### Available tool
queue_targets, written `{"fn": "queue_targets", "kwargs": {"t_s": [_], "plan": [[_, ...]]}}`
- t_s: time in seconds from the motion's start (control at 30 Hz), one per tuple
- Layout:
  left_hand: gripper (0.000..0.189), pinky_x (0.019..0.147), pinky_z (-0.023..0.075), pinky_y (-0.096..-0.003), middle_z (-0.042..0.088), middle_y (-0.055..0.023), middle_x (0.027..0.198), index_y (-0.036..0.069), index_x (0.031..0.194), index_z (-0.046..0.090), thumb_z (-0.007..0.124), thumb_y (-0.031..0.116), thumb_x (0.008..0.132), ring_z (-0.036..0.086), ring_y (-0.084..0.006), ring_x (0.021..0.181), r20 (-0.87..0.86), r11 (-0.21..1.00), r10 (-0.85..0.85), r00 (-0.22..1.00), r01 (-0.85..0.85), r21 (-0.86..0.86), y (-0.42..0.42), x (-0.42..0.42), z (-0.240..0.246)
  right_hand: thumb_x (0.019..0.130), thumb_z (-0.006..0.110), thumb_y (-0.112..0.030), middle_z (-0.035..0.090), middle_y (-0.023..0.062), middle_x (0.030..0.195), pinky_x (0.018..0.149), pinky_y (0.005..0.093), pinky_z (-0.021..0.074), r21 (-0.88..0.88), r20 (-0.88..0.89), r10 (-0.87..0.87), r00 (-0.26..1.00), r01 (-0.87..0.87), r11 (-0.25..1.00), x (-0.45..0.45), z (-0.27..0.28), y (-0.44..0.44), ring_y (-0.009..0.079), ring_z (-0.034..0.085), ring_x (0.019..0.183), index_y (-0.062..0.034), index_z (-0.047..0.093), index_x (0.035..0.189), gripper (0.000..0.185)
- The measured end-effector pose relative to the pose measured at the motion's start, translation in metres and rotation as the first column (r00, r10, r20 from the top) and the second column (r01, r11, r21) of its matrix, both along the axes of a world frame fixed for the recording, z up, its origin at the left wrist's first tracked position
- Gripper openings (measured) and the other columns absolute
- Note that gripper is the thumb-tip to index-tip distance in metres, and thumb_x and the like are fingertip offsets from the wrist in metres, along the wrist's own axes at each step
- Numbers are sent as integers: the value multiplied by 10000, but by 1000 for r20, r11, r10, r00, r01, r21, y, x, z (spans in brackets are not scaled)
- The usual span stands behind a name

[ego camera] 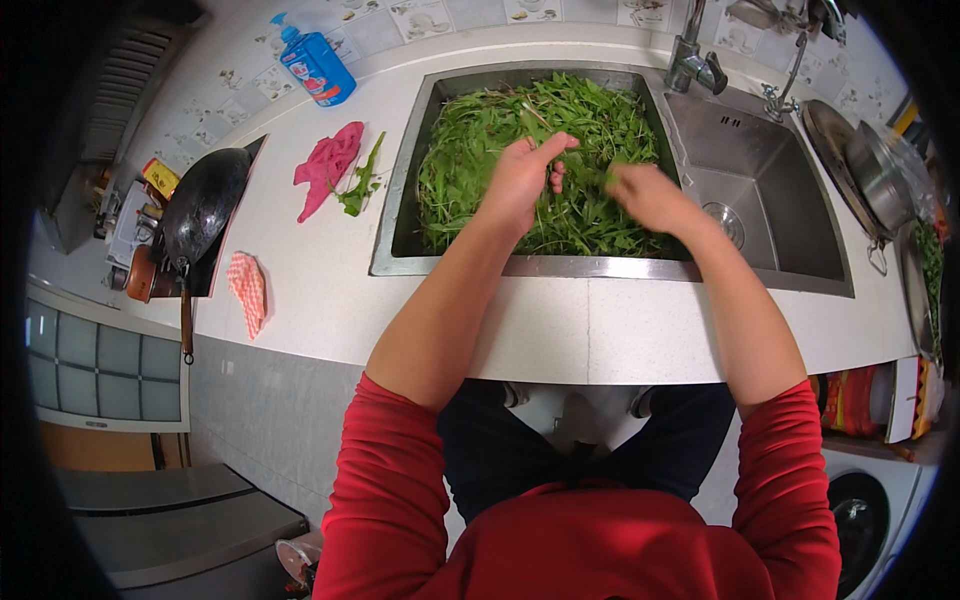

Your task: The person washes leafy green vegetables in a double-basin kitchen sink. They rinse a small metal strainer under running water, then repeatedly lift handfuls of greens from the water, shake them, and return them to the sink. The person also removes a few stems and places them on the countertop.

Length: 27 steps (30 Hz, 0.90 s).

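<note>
A heap of green leafy vegetables (465, 172) fills the large steel sink basin (480, 266) before me. Above the heap, my left hand (525, 172) is closed with its thumb pointing right, and a pale-stemmed leafy sprig (534, 118) sticks up from its grip. My right hand (651, 196) is over the basin's right side, blurred by motion, with its fingers drawn together. A touch of green shows at its fingertips, but whether it grips a leaf is unclear. A gap separates the two hands.
A smaller steel basin (787, 187) adjoins on the right, below a faucet (691, 64). Left on the counter are a blue pump bottle (319, 71), a pink cloth (330, 165), a stray leafy sprig (361, 187) and a checked cloth (247, 292). A black wok (202, 202) stands farther left.
</note>
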<state>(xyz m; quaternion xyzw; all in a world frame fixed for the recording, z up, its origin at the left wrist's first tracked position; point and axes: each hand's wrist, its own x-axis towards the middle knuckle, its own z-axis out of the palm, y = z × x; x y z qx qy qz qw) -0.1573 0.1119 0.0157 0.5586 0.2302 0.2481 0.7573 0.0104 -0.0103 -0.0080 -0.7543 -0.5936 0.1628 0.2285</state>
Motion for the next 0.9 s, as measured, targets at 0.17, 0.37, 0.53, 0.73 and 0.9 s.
{"fn": "queue_targets", "kwargs": {"t_s": [0.17, 0.37, 0.53, 0.73, 0.9], "plan": [[366, 669, 434, -286, 493, -32, 789, 1, 1051, 599, 472, 338, 983, 468, -143, 696, 153, 972, -4, 988, 40, -232, 7, -6, 6, 862, 547, -136, 636, 255, 1002, 860, 444, 482, -252, 112, 77, 991, -46, 966, -9, 0, 4, 396, 607, 989, -27, 622, 1110, 281], [555, 859, 458, -365, 503, -92, 886, -40, 1099, 545, 335, 464, 999, 501, -232, 859, 352, 863, -35, 935, 207, -462, 4, -3, 13, 912, 577, -249, 635, 100, 838, 707, 344, 451, 308, -528, -185, 829, 390, 868, 10, 12, 6, 209, 582, 770, -7, 598, 1037, 273], [645, 977, 413, -387, 540, -140, 1047, -59, 1170, 493, 324, 534, 981, 521, -278, 991, 388, 863, -43, 921, 230, -449, 1, -5, 11, 907, 612, -373, 583, 27, 987, 857, 254, 387, 241, -737, -109, 668, 410, 879, -24, 32, 2, 116, 510, 926, -18, 545, 1124, 421], [753, 1051, 318, -319, 540, -139, 1200, -44, 1261, 452, 349, 627, 936, 480, -236, 1119, 420, 851, -93, 903, 291, -437, -18, 3, 14, 787, 731, -454, 463, 183, 1343, 1035, 324, 345, 246, -613, -58, 788, 260, 934, -49, 25, 8, 232, 437, 1243, 33, 315, 1415, 897], [852, 1090, 262, -311, 361, -155, 1436, -79, 1377, 317, 356, 643, 925, 379, -225, 1270, 392, 881, -282, 875, 399, -256, -17, 0, 10, 786, 754, -296, 511, 167, 1287, 1002, 320, 378, 308, -655, -2, 755, 269, 912, -47, 24, 11, 219, 480, 1189, 28, 394, 1352, 745]]}}
